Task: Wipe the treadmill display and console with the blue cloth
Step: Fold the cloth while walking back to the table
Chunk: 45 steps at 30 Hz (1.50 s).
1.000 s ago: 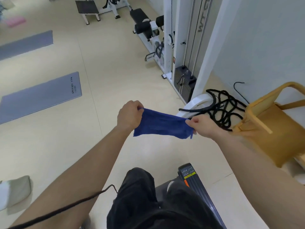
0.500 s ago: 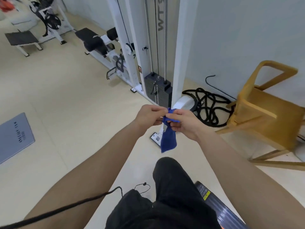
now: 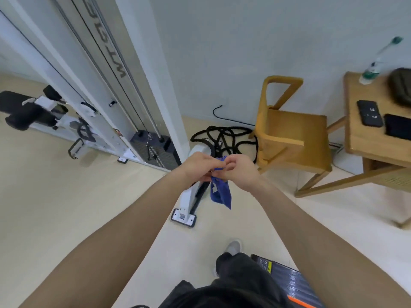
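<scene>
The blue cloth (image 3: 220,193) hangs folded from both hands in front of me, at the middle of the view. My left hand (image 3: 199,166) pinches its top from the left and my right hand (image 3: 239,172) pinches it from the right, fingertips almost touching. Only a dark corner of the treadmill deck (image 3: 287,283), with a yellow label and an orange stripe, shows at the bottom right beside my leg. The treadmill's display and console are out of view.
A white cable weight machine (image 3: 124,90) stands left of my hands, its foot (image 3: 184,216) on the floor below them. Coiled black rope (image 3: 222,138) lies by the wall. To the right are a wooden chair (image 3: 291,134) and a wooden table (image 3: 373,134) with phones and a bottle.
A second ago the cloth was stretched wide between my hands; they have come together and it now hangs folded. My view has swung right, bringing the chair and table in.
</scene>
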### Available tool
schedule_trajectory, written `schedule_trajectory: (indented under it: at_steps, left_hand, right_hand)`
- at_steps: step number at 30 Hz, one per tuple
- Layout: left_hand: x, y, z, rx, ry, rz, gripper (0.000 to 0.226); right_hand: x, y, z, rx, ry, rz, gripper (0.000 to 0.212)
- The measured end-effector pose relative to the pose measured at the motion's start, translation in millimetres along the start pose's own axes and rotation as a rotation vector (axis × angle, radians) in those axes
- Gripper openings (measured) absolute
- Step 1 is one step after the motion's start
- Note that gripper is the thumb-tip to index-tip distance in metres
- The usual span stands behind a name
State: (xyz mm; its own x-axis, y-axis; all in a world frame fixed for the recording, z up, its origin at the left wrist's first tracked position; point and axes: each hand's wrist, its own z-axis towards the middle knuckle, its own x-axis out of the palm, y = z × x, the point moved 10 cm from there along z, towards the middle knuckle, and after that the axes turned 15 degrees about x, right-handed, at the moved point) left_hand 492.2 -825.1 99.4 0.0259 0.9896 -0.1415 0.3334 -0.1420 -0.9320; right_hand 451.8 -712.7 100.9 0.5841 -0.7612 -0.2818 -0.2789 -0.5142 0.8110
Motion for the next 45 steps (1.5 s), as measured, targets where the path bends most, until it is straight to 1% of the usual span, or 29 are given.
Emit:
schedule_trajectory:
  at_steps: [2,3,5,6,7,9,11,12,13,14,16,18,20,21,23,25,27,31,34,36,37,39,43,45]
  left_hand:
    - [21.1,-10.4,40.2,-0.015,0.065,0.039,0.017]
    - [33.9,-15.9,59.3,-0.022,0.098,0.036,0.014]
    - [60.7,-30.4,95.1,-0.028,0.17,0.045,0.015]
    - [74.6,-38.7,112.4,-0.023,0.213,0.08,0.017]
    - [89.8,-47.0,129.7,-0.007,0.264,0.127,0.018]
    - [120.9,-66.5,158.9,0.038,0.365,0.27,0.018]
    - [157.9,-86.4,179.1,0.085,0.493,0.398,0.02]
    - [179.4,-97.5,186.8,0.111,0.573,0.445,0.026]
    - [200.1,-106.3,195.3,0.131,0.647,0.489,0.029]
    - [219.1,-114.1,202.8,0.147,0.713,0.534,0.027]
    - [255.1,-124.2,218.0,0.176,0.832,0.609,0.022]
    - [292.3,-131.5,232.4,0.21,0.954,0.659,0.023]
    - [329.9,-138.4,246.2,0.243,1.066,0.699,0.024]
    - [349.0,-142.4,252.4,0.261,1.117,0.715,0.024]
    - [386.9,-151.1,265.0,0.305,1.201,0.743,0.024]
    - [422.6,-160.8,278.7,0.336,1.275,0.755,0.023]
    - [455.8,-172.0,289.7,0.347,1.348,0.755,0.024]
    - [512.9,-195.1,302.9,0.38,1.467,0.755,0.026]
    - [548.4,-211.2,315.8,0.365,1.512,0.711,0.025]
    - [568.9,-215.4,325.4,0.34,1.527,0.675,0.024]
    - [579.0,-216.5,328.2,0.336,1.536,0.66,0.024]
    - [599.4,-215.8,330.2,0.337,1.566,0.666,0.022]
    - [640.6,-216.6,328.3,0.332,1.628,0.711,0.019]
    - [661.6,-216.3,329.0,0.325,1.639,0.744,0.021]
  right_hand:
    - [-35.1,-1.4,13.4,-0.015,-0.054,-0.029,0.033]
    - [-53.6,-3.0,17.6,-0.018,-0.057,-0.019,0.027]
    - [-89.2,-10.8,22.9,-0.008,-0.002,0.014,0.015]
    - [-110.8,-17.9,25.0,0.005,0.007,0.029,0.015]
    - [-136.6,-27.4,27.6,0.029,-0.019,0.059,0.014]
    - [-196.6,-50.1,29.8,0.087,-0.161,0.189,0.014]
    - [-255.9,-75.0,26.1,0.136,-0.382,0.319,0.016]
    - [-280.2,-85.6,24.5,0.162,-0.464,0.343,0.018]
    - [-298.7,-95.8,25.8,0.199,-0.5,0.339,0.022]
    - [-311.6,-105.3,29.6,0.249,-0.49,0.313,0.029]
    - [-328.4,-126.5,34.5,0.367,-0.406,0.271,0.042]
    - [-338.4,-147.8,31.1,0.48,-0.286,0.305,0.045]
    - [-355.6,-167.2,21.5,0.55,-0.238,0.347,0.04]
    - [-367.5,-177.8,15.2,0.576,-0.245,0.36,0.033]
    - [-392.2,-198.0,3.2,0.604,-0.27,0.372,0.02]
    - [-415.1,-214.2,-7.7,0.616,-0.303,0.42,0.017]
    - [-437.0,-221.9,-17.5,0.624,-0.371,0.456,0.015]
    - [-490.2,-215.1,-23.6,0.562,-0.589,0.433,0.01]
    - [-520.5,-211.0,-27.0,0.513,-0.7,0.457,0.011]
    - [-533.5,-213.8,-33.1,0.509,-0.774,0.476,0.006]
    - [-539.4,-217.3,-37.0,0.515,-0.811,0.474,0.003]
    - [-550.0,-228.5,-45.6,0.554,-0.863,0.469,0.006]
    - [-569.5,-255.4,-64.9,0.654,-0.894,0.44,0.013]
    - [-583.9,-269.3,-75.3,0.713,-0.915,0.39,0.007]
